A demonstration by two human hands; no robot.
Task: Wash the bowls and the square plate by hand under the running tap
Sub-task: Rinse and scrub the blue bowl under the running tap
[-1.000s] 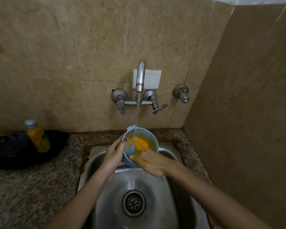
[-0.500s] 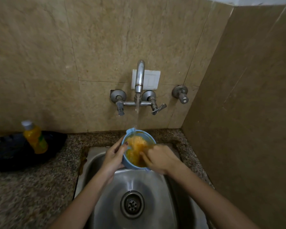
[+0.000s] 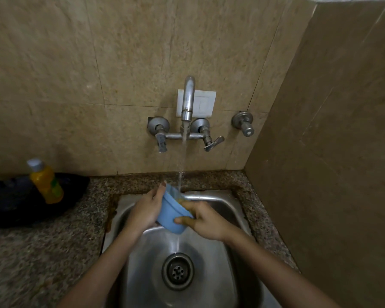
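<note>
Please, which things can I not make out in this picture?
In the head view:
Inside of the blue bowl: hidden by its own tilted wall and the right hand.
Label of the yellow bottle: too blurred to read.
Black thing by the bottle: dark, cut off by the left edge.
Square plate: not in view.

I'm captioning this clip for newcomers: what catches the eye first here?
A blue bowl, tipped sideways over the steel sink, is gripped by the left hand and right hand. Water runs from the wall tap onto its rim. A yellow bottle stands at far left.
</note>
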